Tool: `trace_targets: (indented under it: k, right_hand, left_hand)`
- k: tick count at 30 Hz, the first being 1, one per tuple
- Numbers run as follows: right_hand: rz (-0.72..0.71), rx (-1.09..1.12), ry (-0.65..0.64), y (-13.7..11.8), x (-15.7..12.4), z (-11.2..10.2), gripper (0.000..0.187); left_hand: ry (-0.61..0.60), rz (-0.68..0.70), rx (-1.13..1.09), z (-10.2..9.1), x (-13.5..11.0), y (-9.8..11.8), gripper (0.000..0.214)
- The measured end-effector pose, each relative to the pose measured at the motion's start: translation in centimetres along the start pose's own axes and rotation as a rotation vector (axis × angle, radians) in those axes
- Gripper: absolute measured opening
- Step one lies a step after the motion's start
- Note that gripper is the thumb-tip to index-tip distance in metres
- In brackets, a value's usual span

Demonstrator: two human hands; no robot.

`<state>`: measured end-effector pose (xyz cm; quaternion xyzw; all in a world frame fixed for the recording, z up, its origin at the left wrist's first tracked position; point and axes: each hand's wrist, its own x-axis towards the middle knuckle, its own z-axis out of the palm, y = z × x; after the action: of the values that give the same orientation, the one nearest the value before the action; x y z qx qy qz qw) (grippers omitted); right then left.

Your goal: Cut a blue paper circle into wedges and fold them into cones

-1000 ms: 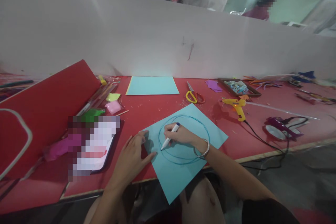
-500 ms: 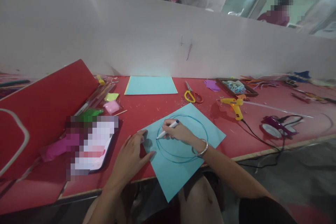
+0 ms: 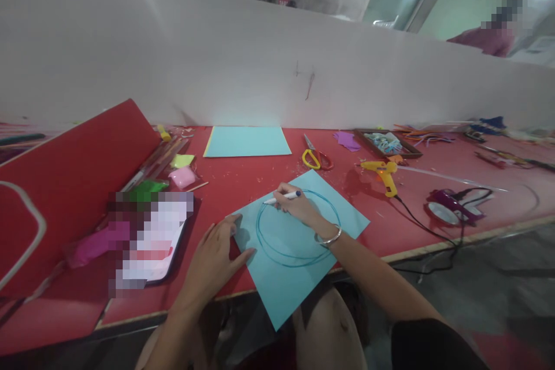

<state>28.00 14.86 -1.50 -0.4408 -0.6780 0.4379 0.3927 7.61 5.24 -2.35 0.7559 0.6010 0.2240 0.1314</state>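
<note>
A white marker (image 3: 269, 201) with a dark blue end is pinched in my right hand (image 3: 297, 206), its tip at the upper left of a drawn circle. The light blue sheet of paper (image 3: 277, 295) under it lies turned cornerwise and juts past the table's front edge. Doubled blue outlines (image 3: 299, 265) form the circle. My left hand (image 3: 221, 251) rests with fingers apart on the paper's left edge and the table beside it. A bracelet (image 3: 329, 237) circles my right wrist.
Scissors (image 3: 316, 159), a yellow glue gun (image 3: 384, 173) with its cord, and a purple device (image 3: 455, 208) lie rightward. A stack of blue paper (image 3: 247, 141) is at the back. Leftward are a phone (image 3: 156, 243), clay packets (image 3: 182, 176) and a red board (image 3: 65, 185). A white partition (image 3: 173, 58) stands behind.
My right hand has moved the marker up along the left side of the circle, and the line there is heavier. My left hand stays in place. The person behind the partition has shifted right.
</note>
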Motion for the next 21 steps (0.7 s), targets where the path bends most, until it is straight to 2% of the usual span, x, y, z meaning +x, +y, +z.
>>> trace_targets:
  k: [14, 21]
  right_hand:
    - [0.017, -0.121, 0.205, 2.1, 0.7, -3.5, 0.021]
    - [0.043, -0.162, 0.264, 2.8, -0.1, -5.1, 0.022]
  left_hand:
    - [-0.013, -0.003, 0.019, -0.2, 0.0, 0.1, 0.05]
    - [-0.008, -0.019, 0.029, -0.2, -0.1, 0.1, 0.06]
